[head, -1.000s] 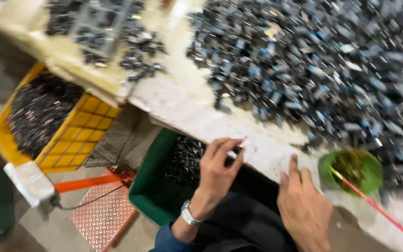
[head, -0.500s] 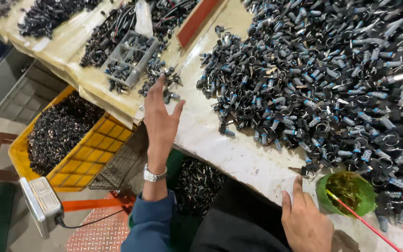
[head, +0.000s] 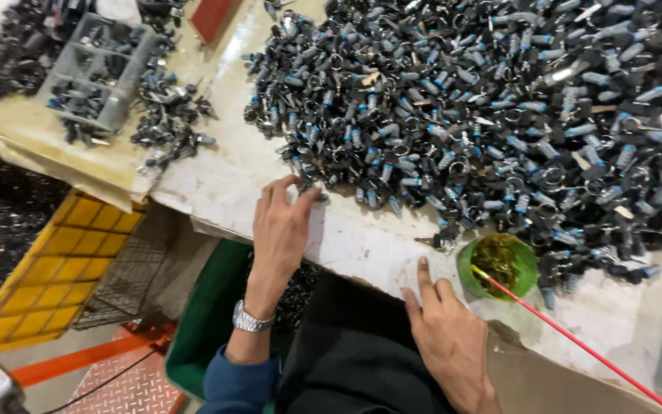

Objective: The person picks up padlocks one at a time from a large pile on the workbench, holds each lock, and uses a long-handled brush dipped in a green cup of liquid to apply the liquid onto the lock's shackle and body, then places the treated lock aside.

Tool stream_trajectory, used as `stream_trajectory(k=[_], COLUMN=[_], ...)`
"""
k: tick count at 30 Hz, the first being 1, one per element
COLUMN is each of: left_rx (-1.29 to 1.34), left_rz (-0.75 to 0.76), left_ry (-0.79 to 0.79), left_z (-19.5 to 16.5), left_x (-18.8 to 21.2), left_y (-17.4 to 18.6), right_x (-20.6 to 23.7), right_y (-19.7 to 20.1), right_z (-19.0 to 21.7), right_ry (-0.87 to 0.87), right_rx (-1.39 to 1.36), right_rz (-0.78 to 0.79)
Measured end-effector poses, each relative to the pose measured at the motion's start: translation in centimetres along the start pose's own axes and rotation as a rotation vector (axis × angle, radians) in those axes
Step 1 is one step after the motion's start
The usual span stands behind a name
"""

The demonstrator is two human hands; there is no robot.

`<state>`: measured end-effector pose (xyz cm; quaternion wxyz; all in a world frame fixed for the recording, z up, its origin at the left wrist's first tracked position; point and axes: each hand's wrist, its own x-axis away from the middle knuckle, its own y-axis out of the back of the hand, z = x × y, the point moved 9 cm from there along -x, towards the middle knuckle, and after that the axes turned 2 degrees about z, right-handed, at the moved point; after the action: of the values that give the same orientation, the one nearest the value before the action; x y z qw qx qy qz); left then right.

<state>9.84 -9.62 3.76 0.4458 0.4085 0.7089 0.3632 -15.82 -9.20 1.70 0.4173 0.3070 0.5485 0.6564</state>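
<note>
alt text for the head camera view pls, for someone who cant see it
Seen from above, a person's left hand reaches to the near edge of a huge pile of small black and blue parts on a white table, while the right hand rests beside a green cup with a red stick. A yellow crate sits below left.
</note>
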Motion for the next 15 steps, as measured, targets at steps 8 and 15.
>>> stream_trajectory(k=[8,15], left_rx=[0.424,0.873], left_rz=[-0.171,-0.101], left_ry=[-0.102,0.133], left_z=[-2.6,-6.9], left_x=[1.3,5.7], left_y=[1.3,-0.2], right_x=[4.1,5.7], right_y=[2.7,-0.8], right_z=[-0.2,-5.8], right_ry=[0.188,-0.272], right_rx=[-0.503,-1.213], right_rz=[-0.417,-0.314])
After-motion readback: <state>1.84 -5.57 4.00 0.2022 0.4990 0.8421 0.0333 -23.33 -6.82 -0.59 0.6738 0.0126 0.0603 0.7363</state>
